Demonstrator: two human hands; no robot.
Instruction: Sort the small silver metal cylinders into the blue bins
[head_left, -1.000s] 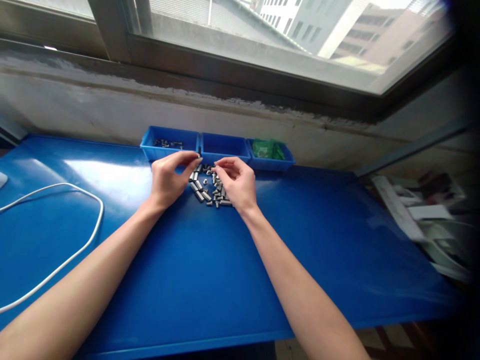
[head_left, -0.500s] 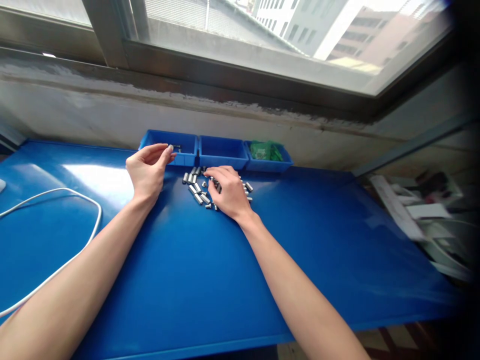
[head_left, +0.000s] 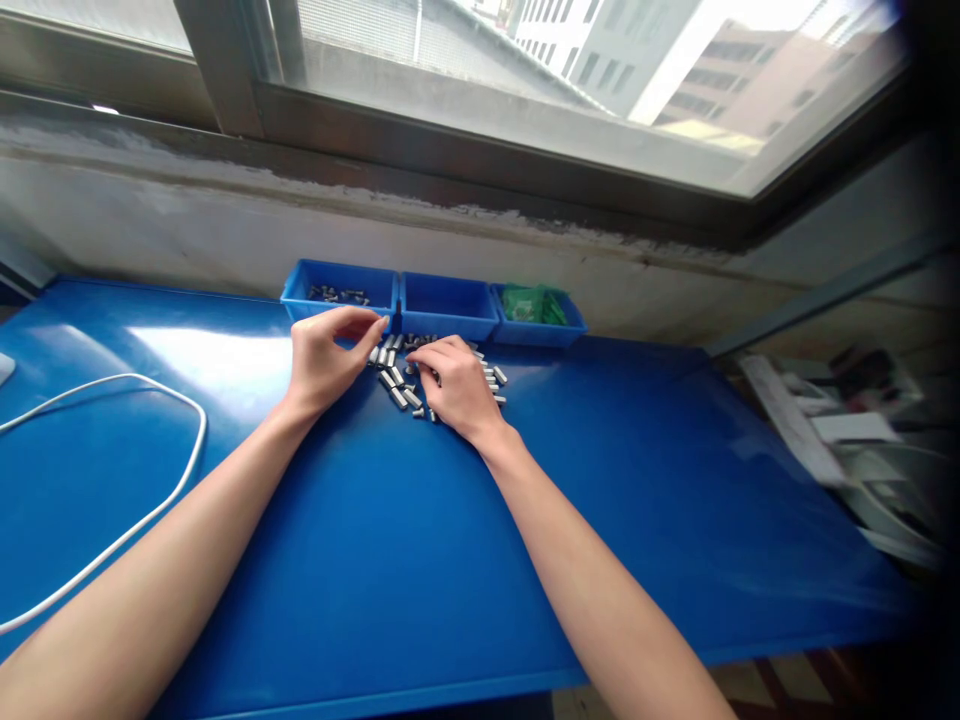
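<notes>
Short metal cylinders (head_left: pixel 397 397) and small screws (head_left: pixel 418 413) lie in a loose pile on the blue table. At the left of this pile is my left hand (head_left: pixel 330 358), thumb and fingertips brought together; whatever they may hold is too small to make out. My right hand (head_left: pixel 457 388) rests over the pile with bent fingers and covers part of it. Its thumb and index finger close in beside a small screw (head_left: pixel 410 370), and I cannot make out what is between them. Behind my left hand, a blue bin (head_left: pixel 296 290) contains several screws (head_left: pixel 337 296).
A middle blue bin (head_left: pixel 450 325) and a right bin (head_left: pixel 536 333) with green packets (head_left: pixel 534 303) stand in the same row against the wall. A white cable (head_left: pixel 196 440) curves over the table's left side. Assorted items (head_left: pixel 855 425) sit beyond the right edge.
My left hand has moved right and down, from over the left bin to the pile's edge, uncovering the screws in that bin. My right hand stays over the pile, its fingertips slightly lower.
</notes>
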